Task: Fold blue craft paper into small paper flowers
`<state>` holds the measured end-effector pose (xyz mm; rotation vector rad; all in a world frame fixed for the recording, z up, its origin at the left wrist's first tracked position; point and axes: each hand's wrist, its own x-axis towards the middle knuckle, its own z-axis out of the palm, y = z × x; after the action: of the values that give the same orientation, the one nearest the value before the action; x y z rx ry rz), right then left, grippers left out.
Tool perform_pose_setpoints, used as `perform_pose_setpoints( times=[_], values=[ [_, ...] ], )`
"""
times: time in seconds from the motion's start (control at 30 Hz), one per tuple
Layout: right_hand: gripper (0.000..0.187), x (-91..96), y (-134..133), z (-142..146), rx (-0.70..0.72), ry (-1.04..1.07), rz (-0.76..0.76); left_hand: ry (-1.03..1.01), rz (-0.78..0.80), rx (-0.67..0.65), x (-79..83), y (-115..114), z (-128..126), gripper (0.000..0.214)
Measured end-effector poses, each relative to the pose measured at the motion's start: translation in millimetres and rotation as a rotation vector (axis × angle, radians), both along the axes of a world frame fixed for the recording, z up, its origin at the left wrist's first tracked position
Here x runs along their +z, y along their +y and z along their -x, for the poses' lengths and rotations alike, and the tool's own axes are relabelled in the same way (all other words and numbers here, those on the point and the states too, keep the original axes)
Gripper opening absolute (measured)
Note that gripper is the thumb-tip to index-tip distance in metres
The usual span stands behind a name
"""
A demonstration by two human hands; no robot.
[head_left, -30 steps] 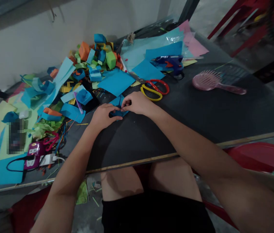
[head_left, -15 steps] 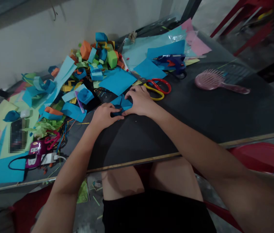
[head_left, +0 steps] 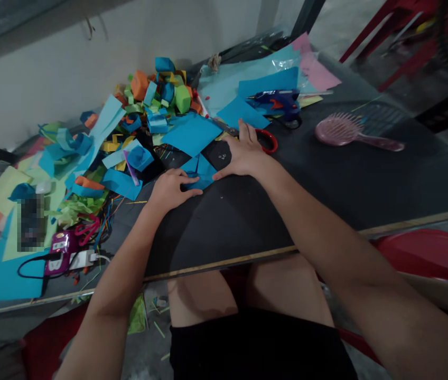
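While the dark desk [head_left: 327,179] carries everything, most of it sits toward the far left corner: a heap of folded paper boxes [head_left: 160,89] in blue, green and orange, done as far as I can judge. Loose blue sheets [head_left: 190,132] lie just in front of that heap, uncut. Strip offcuts [head_left: 77,206] litter the left edge. Pink hairbrush [head_left: 345,132] lies toward the right edge, well apart from the work. Blue glue gun [head_left: 277,103] rests on the far sheets, untouched. Scissors [head_left: 267,140] sit just beyond the right hand, mostly hidden by it.

Small blue folded piece [head_left: 200,171] lies mid-desk between both hands. It reads as partly folded: flat, creased, not yet a box.

Left hand [head_left: 170,190] pins its near edge, fingers curled narrow, thumb out along the paper. Right hand [head_left: 243,150] lies flat, fingers spread wide, holding nothing, thumb touching the piece.

Judgement: folding is underway; shaping and any gluing are left.
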<state>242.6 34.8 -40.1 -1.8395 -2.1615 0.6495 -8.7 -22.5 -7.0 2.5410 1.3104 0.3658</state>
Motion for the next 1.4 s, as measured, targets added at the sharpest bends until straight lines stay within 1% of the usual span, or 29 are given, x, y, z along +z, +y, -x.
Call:
perform_pose_setpoints(
  times=[0.13, 0.2, 0.23, 0.3, 0.37, 0.43, 0.5, 0.57, 0.63, 0.8, 0.9, 1.03, 1.13, 1.2, 1.27, 1.4],
  values=[
    [0.131, -0.9, 1, -2, 0.016, 0.052, 0.008, -0.014, -0.006, -0.003, -1.7, 1, 1, 0.038],
    [0.126, 0.9, 1, -4, 0.027, 0.081, 0.003, -0.024, -0.008, -0.007, -2.0, 1, 1, 0.038],
    [0.120, 2.6, 0, -4, 0.027, 0.094, 0.000, -0.029, -0.008, -0.011, -2.1, 1, 1, 0.037],
    [0.103, 7.4, 0, -4, 0.017, 0.127, -0.031, -0.036, -0.008, -0.020, -2.2, 2, 2, 0.036],
    [0.083, 13.2, -3, -1, 0.014, 0.177, -0.120, -0.039, -0.014, -0.025, -2.4, 2, 2, 0.036],
    [0.063, 17.8, -7, 6, 0.053, 0.220, -0.238, -0.038, -0.022, -0.028, -3.0, 2, 2, 0.036],
    [0.049, 19.7, -12, 14, 0.134, 0.244, -0.328, -0.042, -0.026, -0.031, -4.1, 3, 2, 0.036],
    [0.041, 18.7, -16, 22, 0.226, 0.246, -0.356, -0.052, -0.028, -0.035, -5.7, 3, 2, 0.036],
    [0.035, 16.0, -19, 26, 0.296, 0.238, -0.338, -0.058, -0.032, -0.035, -7.3, 4, 3, 0.036],
    [0.021, 12.4, -19, 28, 0.364, 0.222, -0.289, -0.072, -0.019, -0.039, -9.1, 4, 3, 0.036],
    [0.018, 14.7, -19, 28, 0.385, 0.223, -0.265, -0.109, -0.002, -0.028, -9.1, 4, 2, 0.035],
    [0.021, 19.7, -21, 28, 0.397, 0.224, -0.237, -0.129, -0.006, -0.022, -9.6, 4, 1, 0.034],
    [0.022, 23.0, -21, 26, 0.463, 0.220, -0.198, -0.127, 0.001, -0.012, -8.5, 4, 1, 0.033],
    [0.024, 24.5, -21, 24, 0.531, 0.204, -0.153, -0.123, 0.031, -0.020, -6.3, 5, 2, 0.033],
    [0.029, 24.9, -20, 22, 0.567, 0.188, -0.107, -0.119, 0.086, -0.048, -2.9, 6, 5, 0.037],
    [0.037, 23.7, -18, 19, 0.541, 0.206, -0.074, -0.100, 0.180, -0.097, 3.8, 9, 12, 0.046]
  ],
)
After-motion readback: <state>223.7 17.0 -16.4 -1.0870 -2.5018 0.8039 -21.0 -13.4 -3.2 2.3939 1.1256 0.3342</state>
